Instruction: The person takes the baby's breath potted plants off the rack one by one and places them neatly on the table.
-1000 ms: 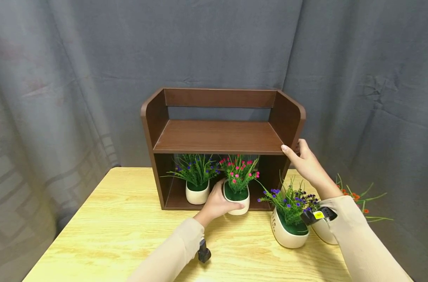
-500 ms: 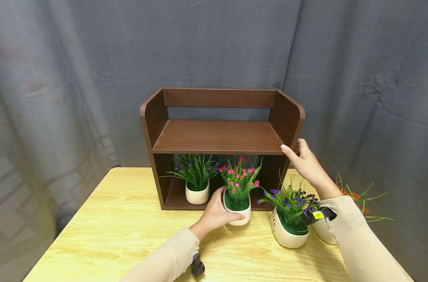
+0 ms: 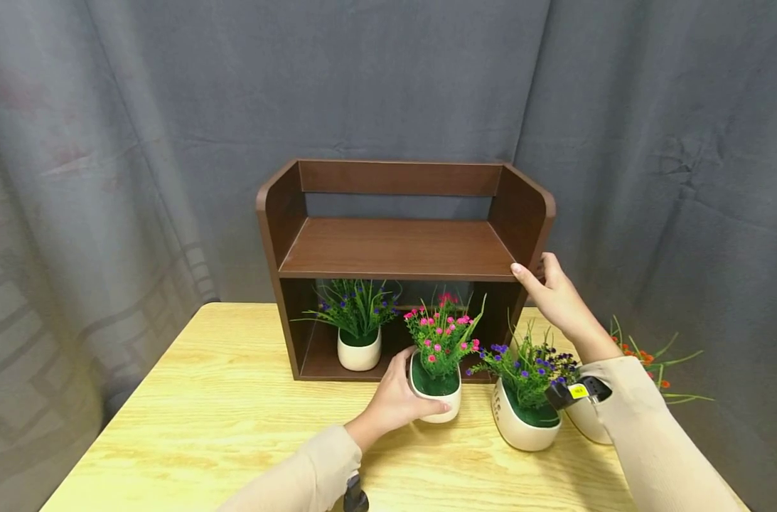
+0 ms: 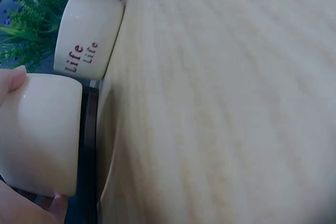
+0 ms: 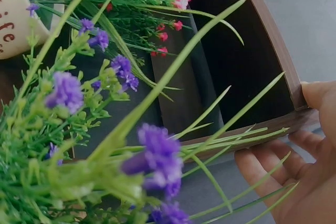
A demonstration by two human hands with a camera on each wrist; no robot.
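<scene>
My left hand (image 3: 397, 400) grips a white pot with pink flowers (image 3: 439, 348), thumb in front and fingers at the left side. The pot is just in front of the lower compartment of a dark brown desk shelf (image 3: 394, 249). In the left wrist view the pot (image 4: 42, 135) appears slightly above the table, fingers and thumb on opposite sides of it. With the thumb on the front edge and fingers behind, my right hand (image 3: 564, 306) holds the shelf's right side panel. The right wrist view shows these fingers (image 5: 268, 171) curled round that panel.
A blue-flowered pot (image 3: 359, 352) stands at the left of the lower compartment. Right of the held pot, a purple-flowered pot (image 3: 525, 427) marked "Life" stands on the wooden table (image 3: 234, 412). An orange-flowered pot (image 3: 589, 421) is partly behind my right sleeve. Grey curtains (image 3: 388, 85) hang behind.
My left hand has drawn the pink-flowered pot out of the lower compartment, toward me and a little to the right. The right hand has kept its hold on the shelf.
</scene>
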